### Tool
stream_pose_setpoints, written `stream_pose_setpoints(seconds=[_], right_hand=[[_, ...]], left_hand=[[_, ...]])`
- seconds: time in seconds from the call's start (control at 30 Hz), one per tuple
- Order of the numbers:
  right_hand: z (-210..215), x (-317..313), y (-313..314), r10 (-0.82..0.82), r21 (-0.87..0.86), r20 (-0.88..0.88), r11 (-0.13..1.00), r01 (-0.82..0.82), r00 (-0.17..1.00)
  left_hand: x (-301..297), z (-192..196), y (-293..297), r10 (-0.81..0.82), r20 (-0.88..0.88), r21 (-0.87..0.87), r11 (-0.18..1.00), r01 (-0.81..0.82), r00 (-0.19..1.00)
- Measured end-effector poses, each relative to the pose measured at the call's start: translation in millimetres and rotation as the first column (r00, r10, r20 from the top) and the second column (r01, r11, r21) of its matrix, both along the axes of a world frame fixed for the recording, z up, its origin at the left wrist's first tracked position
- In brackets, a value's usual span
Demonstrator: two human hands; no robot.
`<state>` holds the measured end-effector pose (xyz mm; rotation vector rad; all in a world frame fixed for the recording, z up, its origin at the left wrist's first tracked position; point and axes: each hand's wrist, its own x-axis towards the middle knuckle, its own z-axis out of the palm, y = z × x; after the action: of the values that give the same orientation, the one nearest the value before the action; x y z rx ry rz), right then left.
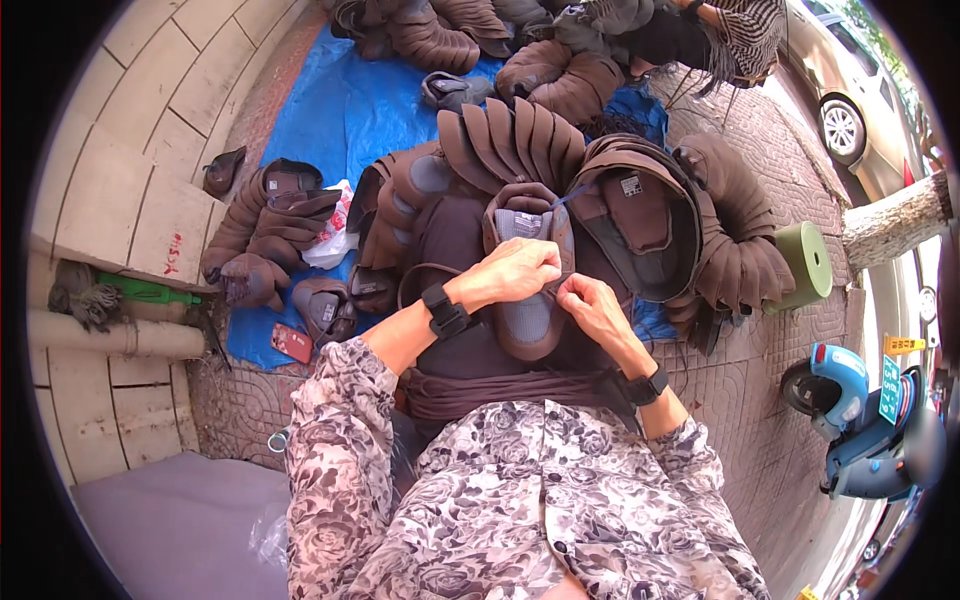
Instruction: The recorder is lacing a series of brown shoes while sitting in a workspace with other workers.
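On my lap lies a brown and grey shoe upper (pixel 526 325), toe towards me, with a grey tongue and a pale label inside. My left hand (pixel 515 268) is closed over its lacing area, pinching a thin brown shoelace (pixel 430 266) that loops out to the left. At the upper's right edge, my right hand (pixel 597 308) is closed in a pinch, apparently on the lace too; its fingertips partly hide it. A thick bundle of brown laces (pixel 510 390) lies across my lap, nearer than the toe.
Nested stacks of brown shoe uppers (pixel 510 145) surround my lap, several on a blue tarp (pixel 330 100). Left are a red phone (pixel 291 342) and white plastic bag (pixel 335 235). A green roll (pixel 803 265), tree trunk (pixel 895 220) and blue scooter (pixel 850 395) stand right. Another person (pixel 740 35) sits beyond.
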<state>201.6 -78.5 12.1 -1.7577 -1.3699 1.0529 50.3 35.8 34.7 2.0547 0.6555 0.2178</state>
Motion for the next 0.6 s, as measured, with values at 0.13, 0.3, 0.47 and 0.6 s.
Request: stream_pose_setpoints(seconds=[0.13,0.3,0.47,0.6], right_hand=[[-5,-2,-5,-0.067,0.013,0.021,0.998,0.067,0.997],[-5,-14,-8,-0.12,0.155,0.091,0.982,0.105,0.989],[-11,-19,-11,-0.168,0.28,0.205,0.954,0.107,0.964],[-13,-21,-11,-0.157,0.268,0.21,0.958,0.097,0.965]], left_hand=[[0,5,4,-0.029,-0.037,-0.058,0.998,0.027,0.999],[0,-1,2,-0.076,-0.094,0.063,0.995,0.082,0.993],[2,-7,1,-0.115,-0.126,0.179,0.974,0.137,0.985],[-5,-2,3,-0.102,-0.042,0.066,0.992,0.104,0.994]])
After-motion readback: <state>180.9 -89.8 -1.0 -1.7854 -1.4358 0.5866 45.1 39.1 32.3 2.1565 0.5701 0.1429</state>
